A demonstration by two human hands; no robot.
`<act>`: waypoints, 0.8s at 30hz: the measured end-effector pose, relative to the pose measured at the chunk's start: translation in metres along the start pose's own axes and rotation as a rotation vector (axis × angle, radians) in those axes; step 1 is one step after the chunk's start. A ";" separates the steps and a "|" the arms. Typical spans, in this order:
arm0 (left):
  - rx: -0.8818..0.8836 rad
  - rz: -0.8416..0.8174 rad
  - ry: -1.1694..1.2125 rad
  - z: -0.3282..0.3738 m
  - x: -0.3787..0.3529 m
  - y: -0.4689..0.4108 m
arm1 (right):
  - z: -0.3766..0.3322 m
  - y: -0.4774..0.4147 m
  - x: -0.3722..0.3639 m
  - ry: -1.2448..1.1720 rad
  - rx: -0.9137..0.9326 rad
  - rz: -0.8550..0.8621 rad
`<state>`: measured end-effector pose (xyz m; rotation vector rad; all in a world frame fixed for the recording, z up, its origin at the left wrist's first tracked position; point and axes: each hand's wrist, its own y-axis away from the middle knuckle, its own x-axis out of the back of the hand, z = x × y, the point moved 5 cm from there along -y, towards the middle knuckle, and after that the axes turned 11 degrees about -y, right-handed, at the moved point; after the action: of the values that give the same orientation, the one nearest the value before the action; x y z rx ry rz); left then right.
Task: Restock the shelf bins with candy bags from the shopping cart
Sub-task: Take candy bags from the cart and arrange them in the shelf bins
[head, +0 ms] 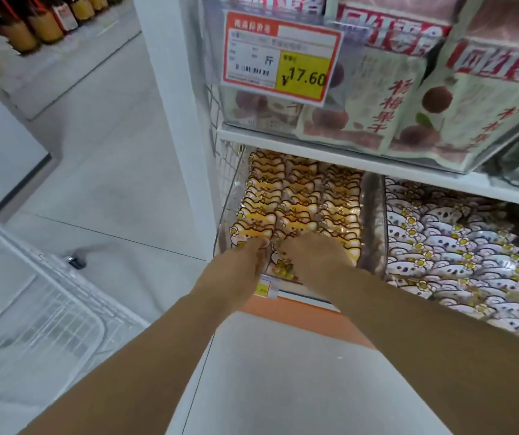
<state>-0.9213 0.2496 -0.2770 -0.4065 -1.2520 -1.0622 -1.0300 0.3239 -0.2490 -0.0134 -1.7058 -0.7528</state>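
Yellow candy bags [302, 196] printed with cartoon cats stand in three tight rows inside a clear bin [228, 196] on the lower shelf, filling it from back to front. One more yellow bag [281, 263] sits at the bin's front edge, in the narrow gap between the person's two hands.

The left hand [251, 259] is seen edge-on. Its fingers [262, 243] lie close together, and the tips touch the front bags of the left row. The view is too blurred to tell whether they pinch anything. The right hand [317, 255] is palm down on the front bags of the right row. Its fingers curl out of sight, so their grip cannot be told. Both bare forearms reach forward and down, nearly parallel and close together.

Just right of this bin, white candy bags [456, 246] with a grey animal face fill a second bin. On the white shelf board [314, 155] above are dried-fruit bags [377, 98] and an orange price tag [281, 58]. A white wire shopping cart [63, 296] stands on the floor to the left.
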 end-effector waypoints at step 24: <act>0.047 -0.315 -0.207 -0.001 -0.030 -0.068 | 0.025 0.023 -0.063 -0.423 -0.044 -0.246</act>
<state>-0.9751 0.2283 -0.3240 -0.2938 -1.5588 -1.2771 -1.0242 0.3776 -0.2953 0.0073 -2.1169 -1.0236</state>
